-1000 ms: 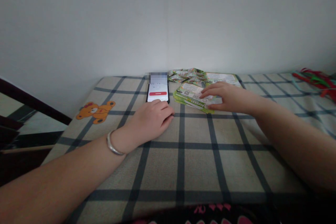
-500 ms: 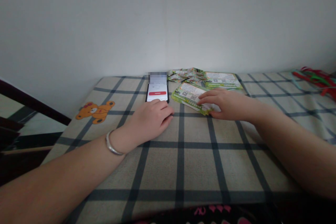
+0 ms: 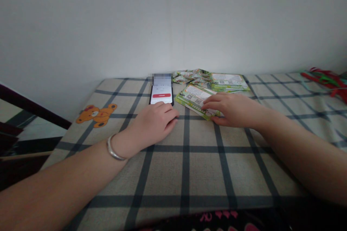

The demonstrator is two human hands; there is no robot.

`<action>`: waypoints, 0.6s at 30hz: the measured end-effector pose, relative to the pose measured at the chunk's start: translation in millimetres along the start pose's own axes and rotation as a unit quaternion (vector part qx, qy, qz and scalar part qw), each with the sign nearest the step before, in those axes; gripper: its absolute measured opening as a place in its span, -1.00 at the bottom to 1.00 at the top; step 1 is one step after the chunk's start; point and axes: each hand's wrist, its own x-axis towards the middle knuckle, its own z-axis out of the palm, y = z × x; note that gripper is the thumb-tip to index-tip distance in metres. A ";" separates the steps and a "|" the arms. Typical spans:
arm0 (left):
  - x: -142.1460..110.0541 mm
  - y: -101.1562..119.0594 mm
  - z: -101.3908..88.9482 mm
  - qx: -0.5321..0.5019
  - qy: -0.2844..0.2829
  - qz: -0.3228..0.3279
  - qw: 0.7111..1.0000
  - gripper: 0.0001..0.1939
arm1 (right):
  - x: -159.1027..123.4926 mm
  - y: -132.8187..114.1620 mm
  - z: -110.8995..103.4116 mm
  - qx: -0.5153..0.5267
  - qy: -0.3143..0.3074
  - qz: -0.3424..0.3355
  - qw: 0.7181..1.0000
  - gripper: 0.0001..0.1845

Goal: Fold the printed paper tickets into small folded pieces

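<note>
My left hand [image 3: 158,122] rests on the tablecloth at the near end of a phone [image 3: 162,92], which lies face up with its screen lit. Its fingers are loosely bent, hold nothing that I can see, and their tips are mostly hidden. My right hand [image 3: 230,110] lies over the right part of a pile of green and white printed flyers [image 3: 191,97]. The fingers press on the top sheet and the thumb is at the near edge. Behind it, a second pile of flyers [image 3: 229,81] lies flat by the wall.
Folded pieces of printed paper [image 3: 192,76] lie between the phone and the second pile. A flat bear figure [image 3: 97,115] is on the checked tablecloth [image 3: 203,173] at left. Red and green items [image 3: 326,81] lie at the far right. A white wall [image 3: 173,25] stands behind the table.
My right hand has come slightly nearer and to the left, its thumb now at the flyers' near edge. The fanned flyers look more evenly stacked and lie slightly further left. My left hand stays put.
</note>
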 end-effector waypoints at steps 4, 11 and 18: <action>-1.1 -0.9 0.5 -0.002 0.005 0.007 1.000 -0.79 | -0.8 -0.9 2.2 0.018 0.006 -0.001 1.000 -0.65; -0.9 -2.1 2.2 0.001 0.007 0.009 1.000 -0.78 | 0.2 -7.4 2.4 0.031 0.002 0.011 0.999 -0.63; -0.9 -1.6 1.0 0.002 -0.004 0.007 1.000 -0.78 | 3.1 -6.8 6.5 0.023 0.014 0.020 0.999 -0.61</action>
